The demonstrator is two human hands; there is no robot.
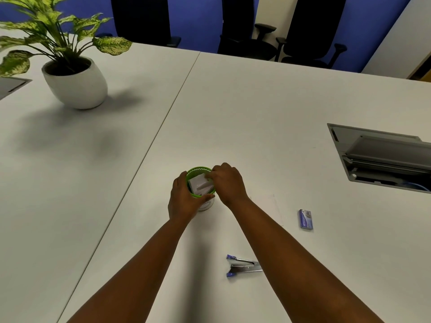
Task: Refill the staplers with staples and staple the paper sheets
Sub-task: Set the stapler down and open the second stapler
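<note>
A green mesh cup (197, 170) stands on the white table (256, 117) in the middle, with white folded paper sheets (198, 184) inside it. My left hand (184, 199) grips the cup from its left side, thumb across the front. My right hand (227, 183) reaches over the cup's right rim and pinches the paper sheets at the top. A metal stapler with blue tips (242, 266) lies open on the table nearer to me, right of my arms. A small blue box of staples (305, 219) lies further right.
A potted plant in a white pot (75, 82) stands at the far left. An open cable hatch (382, 157) is set into the table at the right. Dark office chairs (247, 29) line the far edge. A seam (163, 122) runs between two tabletops.
</note>
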